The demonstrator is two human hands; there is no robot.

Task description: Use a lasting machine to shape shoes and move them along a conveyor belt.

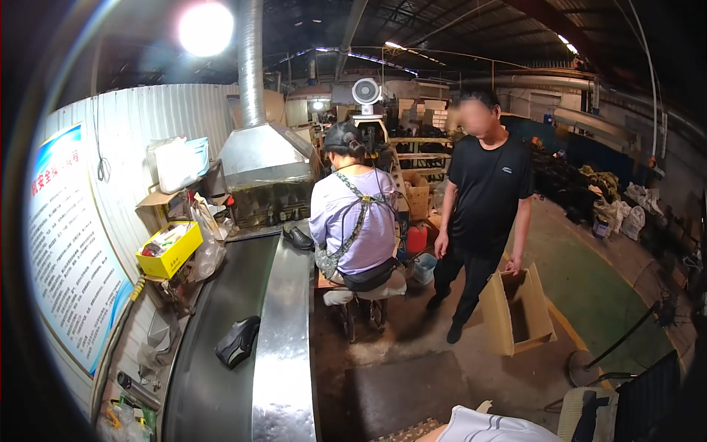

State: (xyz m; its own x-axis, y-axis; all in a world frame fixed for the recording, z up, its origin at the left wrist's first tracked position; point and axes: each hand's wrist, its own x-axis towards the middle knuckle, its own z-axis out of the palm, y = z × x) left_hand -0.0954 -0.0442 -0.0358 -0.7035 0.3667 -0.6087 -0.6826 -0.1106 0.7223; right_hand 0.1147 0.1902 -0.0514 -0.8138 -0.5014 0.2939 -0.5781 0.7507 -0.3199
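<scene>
A striped white garment (pixel 486 427) shows nearest, right of centre; the wearer's hands are out of view, so whether they are apart or together cannot be told. From left, a yellow box (pixel 180 254) of odds and ends sits near a white wall (pixel 132 132). A black shoe (pixel 237 342) lies on a dark belt (pixel 210 401), left of a shiny metal strip (pixel 283 361). Farther off, another shoe (pixel 297 237) rests beside a seated worker (pixel 357 221) in lavender. At right, a standing co-worker (pixel 487 184) in black grips an open carton (pixel 499 320) by its rim.
</scene>
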